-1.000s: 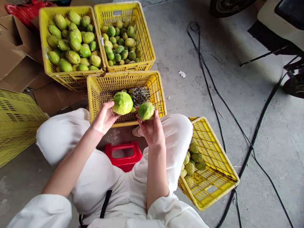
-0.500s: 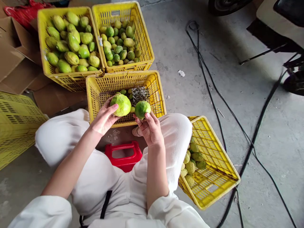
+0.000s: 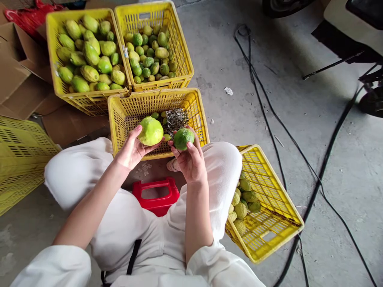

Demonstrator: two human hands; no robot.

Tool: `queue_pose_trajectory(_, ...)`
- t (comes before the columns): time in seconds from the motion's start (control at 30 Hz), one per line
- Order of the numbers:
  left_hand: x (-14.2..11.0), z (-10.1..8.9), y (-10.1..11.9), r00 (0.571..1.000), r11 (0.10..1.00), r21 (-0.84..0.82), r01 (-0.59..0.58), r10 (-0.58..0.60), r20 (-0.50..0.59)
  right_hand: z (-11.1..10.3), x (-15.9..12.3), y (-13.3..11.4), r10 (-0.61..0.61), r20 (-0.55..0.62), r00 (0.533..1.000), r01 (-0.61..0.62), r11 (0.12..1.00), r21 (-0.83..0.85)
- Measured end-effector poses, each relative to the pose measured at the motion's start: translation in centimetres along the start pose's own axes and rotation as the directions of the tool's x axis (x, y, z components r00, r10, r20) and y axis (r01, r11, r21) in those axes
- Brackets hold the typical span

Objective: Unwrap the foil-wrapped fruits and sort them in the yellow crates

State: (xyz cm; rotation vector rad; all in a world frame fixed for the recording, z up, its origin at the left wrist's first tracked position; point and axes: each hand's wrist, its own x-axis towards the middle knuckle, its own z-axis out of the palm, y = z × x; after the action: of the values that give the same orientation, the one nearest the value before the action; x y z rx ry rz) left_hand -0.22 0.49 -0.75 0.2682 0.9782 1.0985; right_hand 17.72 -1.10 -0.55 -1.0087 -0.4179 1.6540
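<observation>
Cupping large lumpy yellow-green fruit (image 3: 151, 130), left hand (image 3: 130, 150) was partly curled beneath it; right hand (image 3: 191, 161) was closed round smaller dark-green oval fruit (image 3: 183, 138). Both fruits hung above near side of slatted yellow plastic crate (image 3: 204, 123), which held few small green fruits (image 3: 154, 115) and crumpled silvery-black bundle (image 3: 176, 118). Beyond, left yellow crate (image 3: 89, 104) brimmed with big green-yellow fruits (image 3: 90, 54); right yellow crate (image 3: 184, 44) held smaller ones. Angled yellow crate (image 3: 278, 213) beside right knee (image 3: 226, 157) held bumpy green fruits (image 3: 240, 210) at one end.
</observation>
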Motion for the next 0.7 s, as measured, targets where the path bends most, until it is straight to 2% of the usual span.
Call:
queue_pose_trajectory(0.17,0.3,-0.26,-0.1,0.997,1.0,0.009,-0.022,0.023,-0.076,-0.19,-0.03,0.21,-0.013,-0.018,1.0,0.012,0.998,-0.059)
queue_pose_trajectory(0.33,0.27,-0.25,-0.04,0.995,0.999,-0.001,-0.052,0.051,-0.083,-0.27,0.05,0.32,-0.059,-0.029,0.998,0.056,0.995,-0.087)
queue_pose_trajectory(0.57,0.05,0.05,0.03,0.994,0.999,-0.002,-0.037,0.036,-0.107,-0.04,0.1,0.02,0.031,0.019,0.999,-0.03,0.999,-0.028)
queue_pose_trajectory(0.7,-0.04,0.13,0.13,0.997,0.999,-0.007,-0.031,0.031,-0.073,0.09,0.03,-0.08,0.027,0.026,0.999,-0.027,1.0,-0.012)
